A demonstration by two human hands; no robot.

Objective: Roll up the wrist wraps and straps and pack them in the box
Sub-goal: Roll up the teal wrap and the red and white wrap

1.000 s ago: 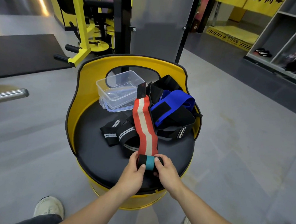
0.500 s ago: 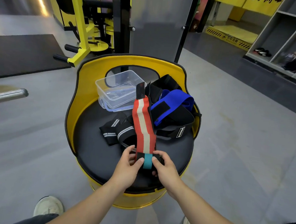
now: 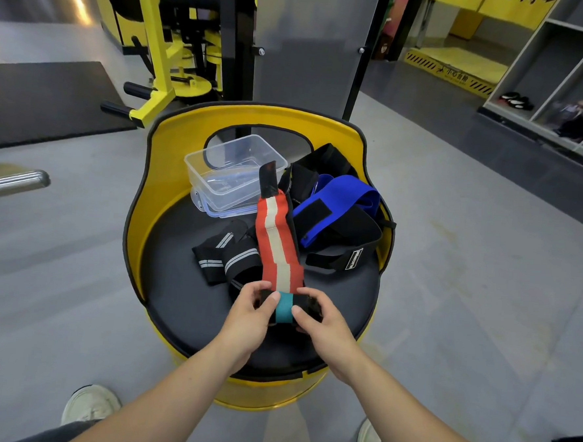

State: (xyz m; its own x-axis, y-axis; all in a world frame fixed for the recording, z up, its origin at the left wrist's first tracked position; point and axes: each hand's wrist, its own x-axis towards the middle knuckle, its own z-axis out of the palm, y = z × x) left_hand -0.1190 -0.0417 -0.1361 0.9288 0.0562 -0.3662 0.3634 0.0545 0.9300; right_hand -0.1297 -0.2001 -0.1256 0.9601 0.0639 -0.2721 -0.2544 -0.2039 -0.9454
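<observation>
Two bare hands meet low in the centre of the head camera's frame, both gripping the rolled near end of a red and white wrist wrap (image 3: pixel 279 250). The left hand (image 3: pixel 248 315) pinches the roll from the left, thumb on top and fingertips curled behind it. The right hand (image 3: pixel 324 325) does the same from the right. Between the two thumbs shows a teal band (image 3: pixel 284 309) on the black roll.

From the roll, the unrolled length of the wrap runs up the middle of the frame, ending in a black tab that lies against a clear plastic box (image 3: pixel 231 172). The box sits open, above and left of centre, on top of its lid.

Everything rests on the round black cushion of a yellow barrel seat (image 3: pixel 172 135). Just left of the wrap lie black wraps with grey stripes (image 3: pixel 226 256). To its right sits a blue and black strap (image 3: pixel 339 203), tangled with other black straps (image 3: pixel 346 258).

A pale shoe (image 3: pixel 89 405) shows at lower left, on grey floor.
</observation>
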